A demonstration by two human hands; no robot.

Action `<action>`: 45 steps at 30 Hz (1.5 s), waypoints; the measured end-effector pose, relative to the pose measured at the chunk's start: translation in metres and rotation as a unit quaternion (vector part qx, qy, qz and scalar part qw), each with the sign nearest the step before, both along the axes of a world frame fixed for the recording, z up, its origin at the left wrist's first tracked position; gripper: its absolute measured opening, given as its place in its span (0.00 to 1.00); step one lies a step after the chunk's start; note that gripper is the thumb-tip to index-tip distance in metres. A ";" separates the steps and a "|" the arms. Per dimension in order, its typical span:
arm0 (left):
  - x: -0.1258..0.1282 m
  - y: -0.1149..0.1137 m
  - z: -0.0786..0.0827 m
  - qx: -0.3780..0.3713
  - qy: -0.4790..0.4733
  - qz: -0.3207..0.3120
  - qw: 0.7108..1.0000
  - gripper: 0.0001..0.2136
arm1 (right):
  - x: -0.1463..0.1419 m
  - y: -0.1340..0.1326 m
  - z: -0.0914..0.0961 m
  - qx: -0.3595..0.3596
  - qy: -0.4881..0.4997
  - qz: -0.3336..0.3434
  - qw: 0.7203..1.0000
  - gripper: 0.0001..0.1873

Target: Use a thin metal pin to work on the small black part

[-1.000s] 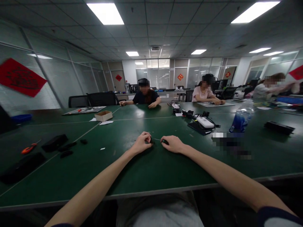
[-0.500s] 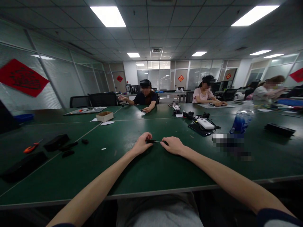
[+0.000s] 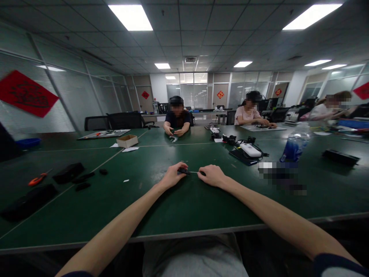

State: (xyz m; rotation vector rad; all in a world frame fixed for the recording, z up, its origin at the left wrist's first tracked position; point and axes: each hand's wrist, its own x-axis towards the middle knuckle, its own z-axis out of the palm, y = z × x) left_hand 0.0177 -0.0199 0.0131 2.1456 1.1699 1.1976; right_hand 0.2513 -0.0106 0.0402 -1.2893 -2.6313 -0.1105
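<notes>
Above the green table (image 3: 161,207), my left hand (image 3: 173,176) is closed on a small black part (image 3: 183,171), which pokes out past its thumb and fingers. My right hand (image 3: 213,177) is wrapped round the dark handle of what looks like a screwdriver (image 3: 194,172). Its thin metal shaft points left and reaches the right end of the black part. Whether the tip sits in the part or only touches it is too small to tell.
On the left lie an orange-handled screwdriver (image 3: 38,179), black cases (image 3: 68,173) and small black pieces (image 3: 83,186). A small open box (image 3: 127,141) stands beyond. To the right are a white device (image 3: 250,150) with cables and a bottle (image 3: 294,144). Co-workers sit across.
The black part in my left hand has turned a little, and more metal shaft shows between my hands. The co-worker opposite has brought both hands together over the table.
</notes>
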 end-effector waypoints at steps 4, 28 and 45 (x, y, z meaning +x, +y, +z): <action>0.001 -0.004 0.004 -0.025 -0.012 -0.001 1.000 0.14 | 0.001 -0.002 0.002 0.002 -0.005 0.006 1.000 0.23; 0.003 -0.008 0.006 -0.228 -0.273 -0.088 0.931 0.24 | -0.002 -0.012 0.002 0.022 -0.029 0.031 0.999 0.26; -0.002 -0.003 0.002 -0.339 -0.306 -0.126 0.881 0.17 | -0.013 -0.022 -0.010 0.011 -0.009 -0.020 1.000 0.31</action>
